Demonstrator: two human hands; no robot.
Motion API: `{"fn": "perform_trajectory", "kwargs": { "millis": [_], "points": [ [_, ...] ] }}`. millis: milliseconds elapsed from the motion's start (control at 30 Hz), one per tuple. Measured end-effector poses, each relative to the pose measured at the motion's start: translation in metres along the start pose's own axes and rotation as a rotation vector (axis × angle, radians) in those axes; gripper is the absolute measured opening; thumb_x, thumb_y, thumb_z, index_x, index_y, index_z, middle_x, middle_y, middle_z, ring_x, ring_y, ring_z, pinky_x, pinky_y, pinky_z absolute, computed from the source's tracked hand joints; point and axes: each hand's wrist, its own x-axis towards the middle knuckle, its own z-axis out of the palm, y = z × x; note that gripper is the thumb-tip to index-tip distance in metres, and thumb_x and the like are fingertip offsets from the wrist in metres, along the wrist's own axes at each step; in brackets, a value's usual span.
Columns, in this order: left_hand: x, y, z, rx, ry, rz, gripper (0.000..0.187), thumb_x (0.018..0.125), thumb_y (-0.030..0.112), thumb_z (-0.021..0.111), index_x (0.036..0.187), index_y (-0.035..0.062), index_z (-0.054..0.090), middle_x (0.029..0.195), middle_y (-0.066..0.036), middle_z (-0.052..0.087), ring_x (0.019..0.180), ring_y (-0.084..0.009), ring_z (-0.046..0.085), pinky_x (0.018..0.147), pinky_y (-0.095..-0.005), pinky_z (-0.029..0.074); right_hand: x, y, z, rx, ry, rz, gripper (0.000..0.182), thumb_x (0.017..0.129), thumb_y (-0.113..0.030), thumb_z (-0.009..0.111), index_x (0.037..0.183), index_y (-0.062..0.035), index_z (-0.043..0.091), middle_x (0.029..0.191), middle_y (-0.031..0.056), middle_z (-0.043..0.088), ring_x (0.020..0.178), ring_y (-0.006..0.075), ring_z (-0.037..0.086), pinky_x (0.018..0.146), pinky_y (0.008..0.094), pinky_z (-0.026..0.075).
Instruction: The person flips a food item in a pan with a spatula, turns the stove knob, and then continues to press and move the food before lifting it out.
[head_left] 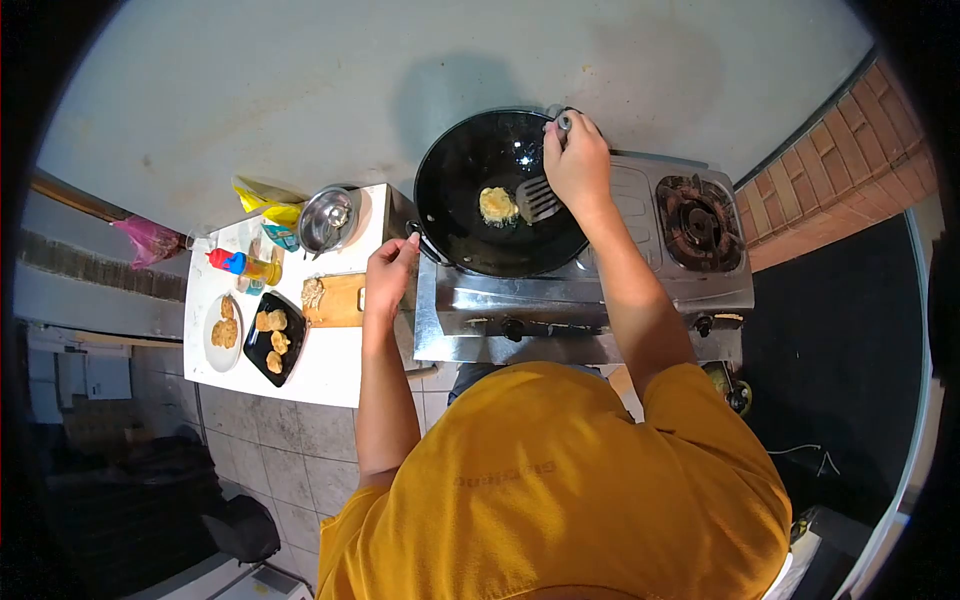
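A black wok (470, 245) sits on the left side of the stove, and one golden fried patty (497, 205) lies in its middle. My right hand (579, 160) is closed around the handle of a slotted spatula (540, 200). The spatula's metal blade is down in the wok, close beside the patty's right edge. At the wok's left rim, my left hand (391, 270) pinches the wok's side handle (425, 243) between thumb and fingers.
On the white table (325, 370) stand a steel bowl (328, 220), squeeze bottles (262, 269), a cutting board (335, 300) with chopped food, a black plate (262, 362) and a white plate (212, 352) with fried pieces. A bare burner (702, 224) is at right.
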Motion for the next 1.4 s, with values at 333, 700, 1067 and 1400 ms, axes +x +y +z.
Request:
{"fn": "perform_trajectory", "kwargs": {
  "millis": [333, 700, 1067, 1400],
  "points": [
    [-0.002, -0.003, 0.000, 0.004, -0.006, 0.002, 0.029, 0.091, 0.027, 0.063, 0.079, 0.0010, 0.064, 0.072, 0.004, 0.056, 0.070, -0.0054, 0.044, 0.065, -0.0204, 0.035, -0.003, -0.002, 0.011, -0.046, 0.070, -0.074, 0.016, 0.081, -0.008, 0.060, 0.092, 0.0010, 0.055, 0.085, 0.0195, 0.054, 0.078, 0.0406, 0.056, 0.068, 0.0460, 0.048],
    [-0.007, -0.004, -0.005, 0.060, 0.037, 0.038, 0.033, 0.092, 0.030, 0.060, 0.078, 0.0014, 0.064, 0.068, 0.004, 0.053, 0.067, -0.0060, 0.040, 0.062, -0.0216, 0.033, 0.011, -0.023, 0.013, 0.131, 0.151, -0.067, 0.012, 0.085, -0.011, 0.059, 0.087, -0.0001, 0.054, 0.082, 0.0167, 0.054, 0.073, 0.0386, 0.055, 0.063, 0.0435, 0.045],
    [-0.009, 0.002, -0.001, 0.060, 0.050, 0.041, 0.033, 0.092, 0.032, 0.060, 0.079, 0.0010, 0.065, 0.065, 0.006, 0.047, 0.062, -0.0054, 0.035, 0.057, -0.0218, 0.028, -0.003, -0.025, 0.016, -0.004, 0.026, -0.008, 0.018, 0.083, -0.009, 0.058, 0.097, 0.0016, 0.055, 0.089, 0.0202, 0.055, 0.079, 0.0406, 0.057, 0.069, 0.0455, 0.048],
    [-0.012, 0.000, -0.008, 0.056, 0.075, 0.104, 0.039, 0.092, 0.038, 0.059, 0.083, 0.0010, 0.066, 0.062, 0.008, 0.038, 0.059, -0.0042, 0.030, 0.053, -0.0230, 0.022, 0.007, -0.040, 0.027, 0.162, 0.069, -0.030, 0.014, 0.087, -0.013, 0.057, 0.088, 0.0004, 0.055, 0.085, 0.0184, 0.056, 0.077, 0.0390, 0.057, 0.067, 0.0441, 0.048]
  ]
}}
